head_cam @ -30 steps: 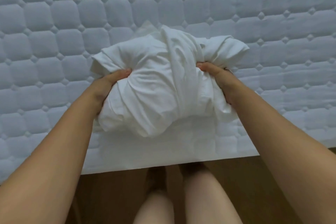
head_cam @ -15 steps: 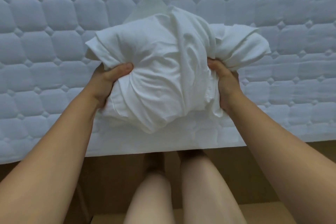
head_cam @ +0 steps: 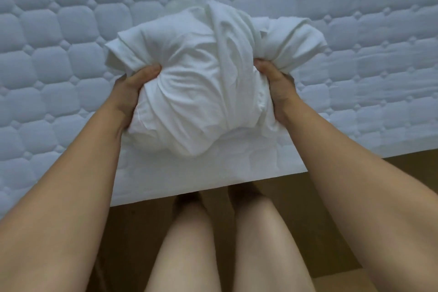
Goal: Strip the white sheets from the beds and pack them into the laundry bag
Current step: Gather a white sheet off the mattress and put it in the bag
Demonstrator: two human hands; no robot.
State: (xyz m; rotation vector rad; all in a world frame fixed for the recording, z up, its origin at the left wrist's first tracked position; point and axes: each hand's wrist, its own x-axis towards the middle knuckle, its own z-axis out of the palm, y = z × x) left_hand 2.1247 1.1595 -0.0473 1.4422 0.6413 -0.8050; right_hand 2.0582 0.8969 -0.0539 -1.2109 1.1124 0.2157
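1. Moved since a second ago: both thumbs have dug deeper into the sheet bundle (head_cam: 201,92). It also fills slightly more of the view, so it has probably come up a little. Clear of the mattress (head_cam: 59,54) or still resting on it: cannot tell.
2. Position: the sheet bundle is over the mattress, near its front edge, between the two forearms. The mattress shows bare quilting, so this bed looks stripped.
3. Grip: the left hand (head_cam: 132,92) clamps the bundle's left flank, thumb on top, fingers hidden underneath. The right hand (head_cam: 275,87) does the same on the right flank, pinching in just below a loose lobe of cloth.
4. Handling, my estimate: light, soft, fully compliant, zero stiffness. Not fragile and not slippery, but it will unroll if the squeeze drops. One band of cloth wraps over the middle and helps keep it together.
5. Where to hold: opposed squeeze on both flanks as now, fingers under for support. The weak spots are the right lobe and the corner sticking out upper left; either could trail loose and snag.
6. Next is probably the carry to the laundry bag, which is not in view.
7. Writing: none readable. No tag, brand or label shows on the sheet or the mattress.
8. Below the mattress front edge: brown floor (head_cam: 132,232) and the person's legs.
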